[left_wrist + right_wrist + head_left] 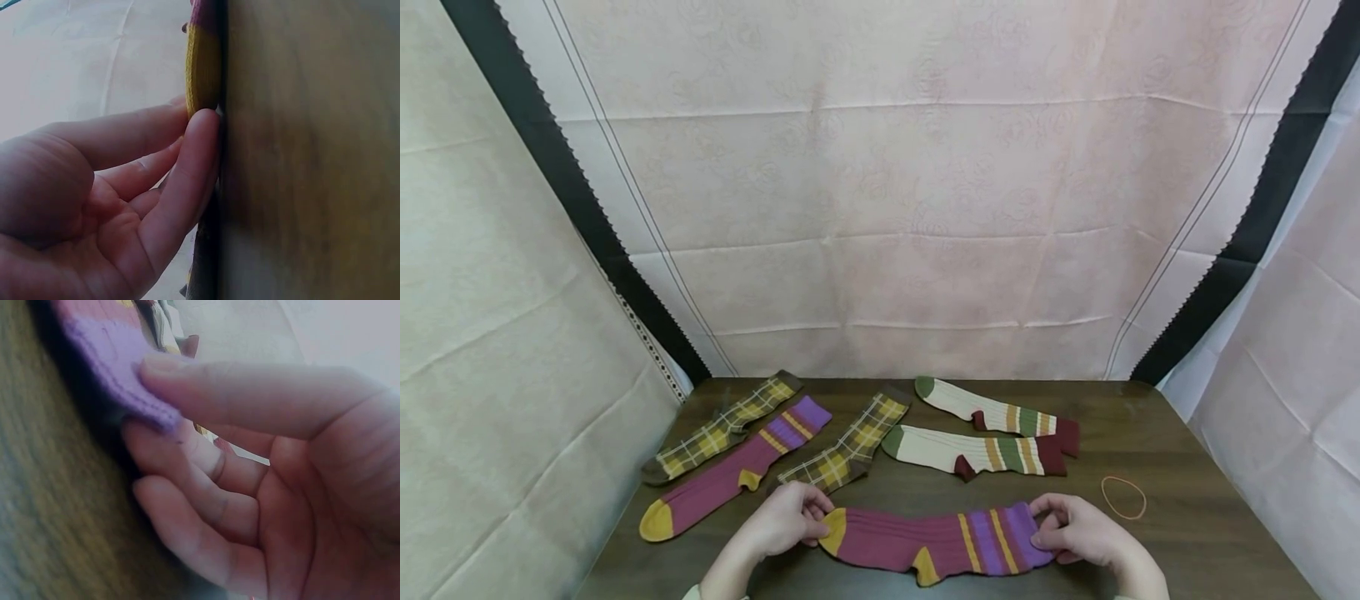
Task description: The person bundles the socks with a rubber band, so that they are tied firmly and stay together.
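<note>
I've got the maroon sock [928,542] stretched flat near the front edge of the table [1187,450], one hand at each end so it lies straight. My left hand [782,523] pinches the yellow toe [201,62] between thumb and fingers; my right hand [1078,529] pinches the purple cuff [115,369], thumb on top, fingers curled under. Hands are well apart, the sock's full length between them. Its heel points toward me, close to the table's near edge, so little room that side. Its match, the other maroon sock [733,475], lies angled at left between two yellow plaid socks [722,429] [850,446], the nearer plaid one just beside my left hand. Two cream striped socks [992,412] [973,454] lie side by side behind the held sock, with a gap. A rubber band [1123,497] sits right of my right hand, near but apart. Bare wood on the right gives the most room; draped cloth walls [880,208] close in the back and sides.
</note>
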Demonstrator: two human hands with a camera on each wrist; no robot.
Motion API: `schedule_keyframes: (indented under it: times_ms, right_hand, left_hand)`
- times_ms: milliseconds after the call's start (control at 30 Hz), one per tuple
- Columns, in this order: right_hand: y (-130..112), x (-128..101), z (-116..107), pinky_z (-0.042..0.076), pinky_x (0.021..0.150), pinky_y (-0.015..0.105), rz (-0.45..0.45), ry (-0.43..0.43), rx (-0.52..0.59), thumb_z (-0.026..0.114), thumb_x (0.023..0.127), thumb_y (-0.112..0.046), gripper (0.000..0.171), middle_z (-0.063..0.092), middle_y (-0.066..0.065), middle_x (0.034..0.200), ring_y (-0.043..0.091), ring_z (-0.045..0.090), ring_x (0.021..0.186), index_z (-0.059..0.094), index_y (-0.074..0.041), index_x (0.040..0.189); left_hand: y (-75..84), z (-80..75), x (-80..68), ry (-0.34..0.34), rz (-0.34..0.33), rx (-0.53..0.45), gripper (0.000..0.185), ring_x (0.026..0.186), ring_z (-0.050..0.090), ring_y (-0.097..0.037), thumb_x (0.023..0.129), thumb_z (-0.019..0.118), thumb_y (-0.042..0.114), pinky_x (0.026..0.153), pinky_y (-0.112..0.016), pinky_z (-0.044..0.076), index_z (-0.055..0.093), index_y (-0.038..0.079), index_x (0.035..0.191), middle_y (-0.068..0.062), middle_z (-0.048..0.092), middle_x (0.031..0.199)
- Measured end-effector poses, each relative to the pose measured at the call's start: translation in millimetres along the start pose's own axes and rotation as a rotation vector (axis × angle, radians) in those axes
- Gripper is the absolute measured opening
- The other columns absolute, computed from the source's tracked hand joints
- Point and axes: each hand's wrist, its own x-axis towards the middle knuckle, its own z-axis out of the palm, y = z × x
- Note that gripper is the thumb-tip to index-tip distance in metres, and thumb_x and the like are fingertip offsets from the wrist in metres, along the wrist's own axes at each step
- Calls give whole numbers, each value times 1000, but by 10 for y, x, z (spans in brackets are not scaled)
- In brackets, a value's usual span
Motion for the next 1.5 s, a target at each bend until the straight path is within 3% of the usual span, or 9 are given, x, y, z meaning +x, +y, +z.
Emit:
schedule_keyframes:
  times_ms: [467, 1067, 1500]
  right_hand:
    - [-48, 6, -2, 53, 58, 36, 0, 17, 3, 75, 86, -9, 36, 67, 6, 83, 18, 62, 73, 58, 5, 115]
    - [-78, 7, -24, 51, 57, 31, -16, 4, -4, 75, 87, -10, 40, 68, 8, 83, 17, 61, 73, 57, 7, 119]
    - [-46, -29, -28, 49, 56, 28, -51, 78, -121, 77, 86, -14, 46, 66, 8, 88, 15, 58, 70, 57, 7, 121]
  left_hand:
    - [-6, -32, -19, 5, -57, -29, 16, 72, 65, -21, 87, 73, 1, 63, -38, 59, 68, -3, 102, -11, 63, 84]
    - [7, -36, -37, 2, -53, -39, 16, 73, 66, -22, 87, 73, 2, 64, -38, 59, 68, -3, 101, -11, 65, 83]
    - [23, -43, -58, 1, -59, -13, 20, 71, 66, -21, 85, 78, 10, 63, -38, 59, 69, -1, 100, -10, 65, 83]
